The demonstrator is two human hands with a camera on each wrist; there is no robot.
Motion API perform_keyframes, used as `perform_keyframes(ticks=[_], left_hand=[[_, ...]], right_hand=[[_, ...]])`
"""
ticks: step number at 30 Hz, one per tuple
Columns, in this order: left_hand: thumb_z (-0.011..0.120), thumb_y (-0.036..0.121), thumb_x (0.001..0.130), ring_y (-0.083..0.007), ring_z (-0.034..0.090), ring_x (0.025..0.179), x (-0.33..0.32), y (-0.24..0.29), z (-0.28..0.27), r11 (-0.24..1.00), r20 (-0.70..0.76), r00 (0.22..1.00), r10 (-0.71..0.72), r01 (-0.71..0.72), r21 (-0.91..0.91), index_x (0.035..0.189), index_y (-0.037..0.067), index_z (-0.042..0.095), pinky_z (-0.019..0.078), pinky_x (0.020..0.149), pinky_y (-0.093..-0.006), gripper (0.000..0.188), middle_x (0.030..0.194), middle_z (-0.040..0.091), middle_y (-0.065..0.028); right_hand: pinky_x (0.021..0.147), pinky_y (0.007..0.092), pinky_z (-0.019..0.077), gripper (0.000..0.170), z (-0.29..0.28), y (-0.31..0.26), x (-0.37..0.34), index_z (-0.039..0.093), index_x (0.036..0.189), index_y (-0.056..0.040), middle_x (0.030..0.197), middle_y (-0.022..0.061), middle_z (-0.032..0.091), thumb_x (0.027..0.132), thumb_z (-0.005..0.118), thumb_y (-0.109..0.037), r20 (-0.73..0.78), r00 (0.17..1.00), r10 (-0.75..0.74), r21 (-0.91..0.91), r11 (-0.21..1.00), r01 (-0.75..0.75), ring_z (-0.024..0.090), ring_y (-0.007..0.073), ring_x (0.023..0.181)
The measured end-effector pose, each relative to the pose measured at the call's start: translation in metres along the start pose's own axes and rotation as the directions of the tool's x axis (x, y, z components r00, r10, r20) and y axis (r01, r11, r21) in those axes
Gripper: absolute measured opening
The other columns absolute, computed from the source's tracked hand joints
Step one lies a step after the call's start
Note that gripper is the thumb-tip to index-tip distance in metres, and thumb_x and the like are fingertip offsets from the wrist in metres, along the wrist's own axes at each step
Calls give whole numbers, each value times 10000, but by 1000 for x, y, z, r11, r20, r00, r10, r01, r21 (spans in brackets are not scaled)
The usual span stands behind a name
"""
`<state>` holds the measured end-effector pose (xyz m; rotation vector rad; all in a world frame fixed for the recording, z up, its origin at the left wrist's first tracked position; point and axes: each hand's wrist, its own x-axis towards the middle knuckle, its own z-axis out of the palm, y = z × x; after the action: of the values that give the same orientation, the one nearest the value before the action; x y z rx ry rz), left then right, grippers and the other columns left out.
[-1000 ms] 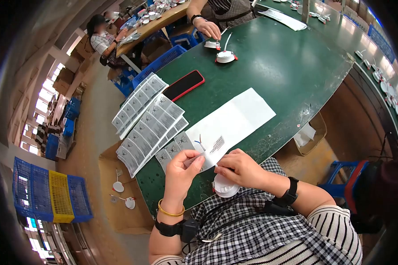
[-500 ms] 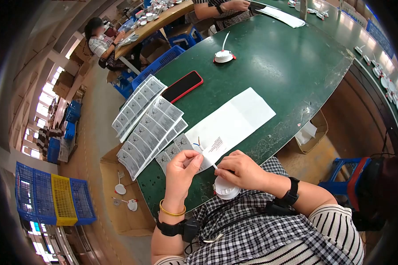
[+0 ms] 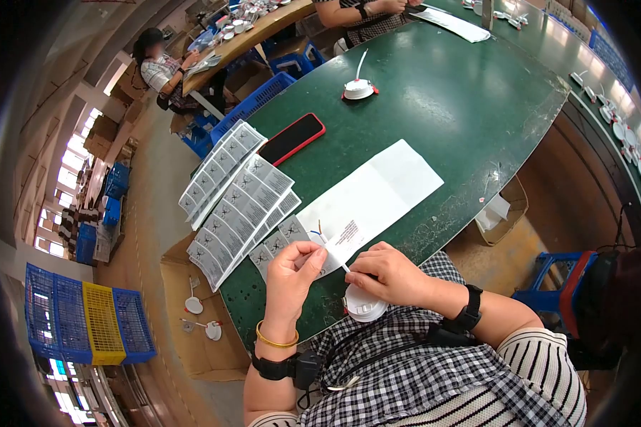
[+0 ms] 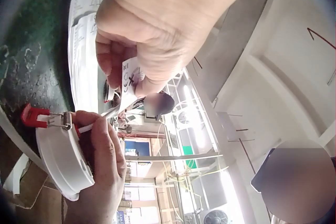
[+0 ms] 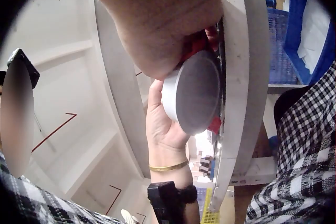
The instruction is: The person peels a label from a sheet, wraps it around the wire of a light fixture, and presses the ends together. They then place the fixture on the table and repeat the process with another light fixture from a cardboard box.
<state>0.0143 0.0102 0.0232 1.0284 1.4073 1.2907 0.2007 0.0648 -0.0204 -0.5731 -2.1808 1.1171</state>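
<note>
Lower centre of the head view, the left grip (image 3: 290, 277) pinches thumb to forefinger — the right grip (image 3: 392, 274), fingers curled, sits near it.

The head camera looks forward and down from above the checked apron (image 3: 434, 377), wide enough for the green table (image 3: 463, 92). The left wrist camera sits close to the left hand (image 4: 155, 29), tipped sideways, with ceiling (image 4: 273, 35) filling its right side. The right wrist camera, also close, faces past the right hand (image 3: 390, 274) toward the left; all three share the white round fixture (image 5: 197, 98)
</note>
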Motion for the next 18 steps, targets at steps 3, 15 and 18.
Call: perform_keyframes(ticks=[3,15,18], left_hand=[[641,95,868,-35,547,750,0,1,0,1000,-1,1000,-9,9,9,933,-19,614,431,647,-171,134,850,618,-6],[649,99,864,-26,537,723,1,1,0,1000,-13,1000,-10,11,15,923,-10,621,418,620,-162,127,828,615,7],[653,102,862,-25,535,717,2,1,0,1000,-18,1000,-10,10,24,924,-10,623,415,614,-161,132,824,614,8]], right_hand=[[804,338,412,184,0,0,0,657,805,-40,733,66,617,859,572,-194,2,1000,3,-1,1000,-3,588,220,708],[782,337,413,189,2,2,0,657,796,-41,721,69,610,861,570,-196,-14,1000,-11,-1,1000,11,574,230,687],[776,338,413,188,2,2,0,656,795,-42,722,69,609,860,570,-196,-9,1000,-11,2,1000,11,571,232,686]])
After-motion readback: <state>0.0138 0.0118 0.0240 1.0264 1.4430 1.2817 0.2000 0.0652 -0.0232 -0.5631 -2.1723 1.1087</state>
